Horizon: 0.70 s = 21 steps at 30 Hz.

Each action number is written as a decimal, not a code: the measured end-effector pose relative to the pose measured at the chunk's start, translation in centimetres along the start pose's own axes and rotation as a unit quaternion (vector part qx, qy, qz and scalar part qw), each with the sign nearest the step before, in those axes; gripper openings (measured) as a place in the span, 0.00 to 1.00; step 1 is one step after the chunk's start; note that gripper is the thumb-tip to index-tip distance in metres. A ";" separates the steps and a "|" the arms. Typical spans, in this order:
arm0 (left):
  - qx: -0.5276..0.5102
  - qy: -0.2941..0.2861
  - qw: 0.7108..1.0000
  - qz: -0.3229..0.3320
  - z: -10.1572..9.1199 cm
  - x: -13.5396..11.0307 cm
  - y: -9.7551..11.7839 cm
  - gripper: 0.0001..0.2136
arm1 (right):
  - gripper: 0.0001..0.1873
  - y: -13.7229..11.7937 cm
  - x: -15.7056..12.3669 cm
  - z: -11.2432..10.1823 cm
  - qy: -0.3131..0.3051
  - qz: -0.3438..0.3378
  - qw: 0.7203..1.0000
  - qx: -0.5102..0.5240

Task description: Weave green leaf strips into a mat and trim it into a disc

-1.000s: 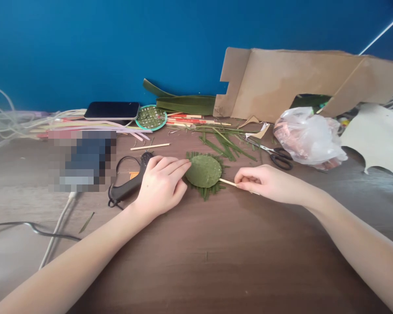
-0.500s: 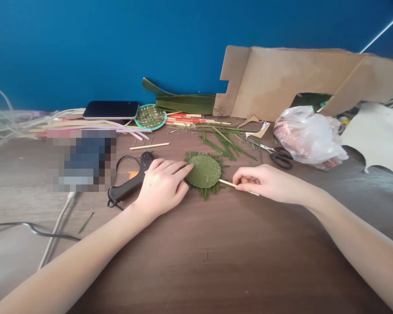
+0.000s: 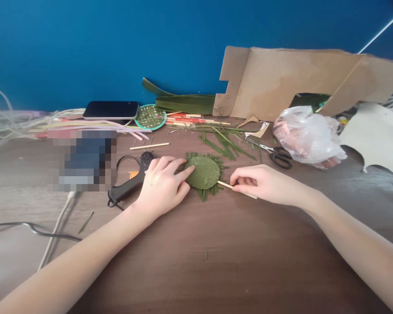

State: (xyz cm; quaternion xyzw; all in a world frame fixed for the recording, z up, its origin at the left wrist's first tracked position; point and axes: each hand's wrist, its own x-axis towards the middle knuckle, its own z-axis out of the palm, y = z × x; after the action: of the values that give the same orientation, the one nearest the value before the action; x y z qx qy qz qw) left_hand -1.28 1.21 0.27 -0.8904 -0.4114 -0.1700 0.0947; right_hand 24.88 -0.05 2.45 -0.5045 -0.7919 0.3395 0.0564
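Note:
A round green disc point(image 3: 203, 172) with a fringe of leaf strips around it lies flat on the brown table point(image 3: 196, 257). My left hand point(image 3: 162, 187) rests at its left edge, fingers stretched out and pressing on the disc. My right hand point(image 3: 263, 183) is closed in a pinch on a thin wooden stick point(image 3: 225, 185), whose far end goes under the disc's right edge. A black glue gun point(image 3: 129, 185) lies just left of my left hand.
Behind the disc lie cut green leaf strips point(image 3: 224, 144), scissors point(image 3: 277, 155), a plastic bag point(image 3: 308, 137), a cardboard piece point(image 3: 298, 80), a phone point(image 3: 111, 110), a small woven disc point(image 3: 150, 117) and coloured strips point(image 3: 94, 126). Cables point(image 3: 52, 231) run at the left.
My right hand and the stick have shifted slightly left toward the disc, and the disc has edged a little left under my left fingers.

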 end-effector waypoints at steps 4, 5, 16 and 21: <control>0.003 0.011 1.000 0.007 -0.1 0.1 0.0 0.17 | 0.10 -0.2 0.5 0.9 0.112 -0.118 0.986 -0.044; 0.002 0.013 1.000 0.008 -0.1 0.1 0.0 0.17 | 0.10 -0.2 0.6 1.1 0.134 -0.142 0.979 -0.061; -0.026 0.008 1.000 -0.008 0.1 0.0 0.0 0.17 | 0.19 0.3 1.5 2.7 0.215 -0.175 0.955 -0.108; -0.030 0.013 0.999 -0.012 0.2 0.0 0.0 0.17 | 0.23 0.5 1.7 3.1 0.179 -0.180 0.957 -0.141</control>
State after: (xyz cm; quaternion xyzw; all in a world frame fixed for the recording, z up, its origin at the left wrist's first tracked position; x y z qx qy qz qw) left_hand -1.23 1.28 0.10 -0.8856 -0.4157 -0.1947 0.0707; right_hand 23.07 0.02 -0.61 -0.4088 -0.8864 0.1127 0.1855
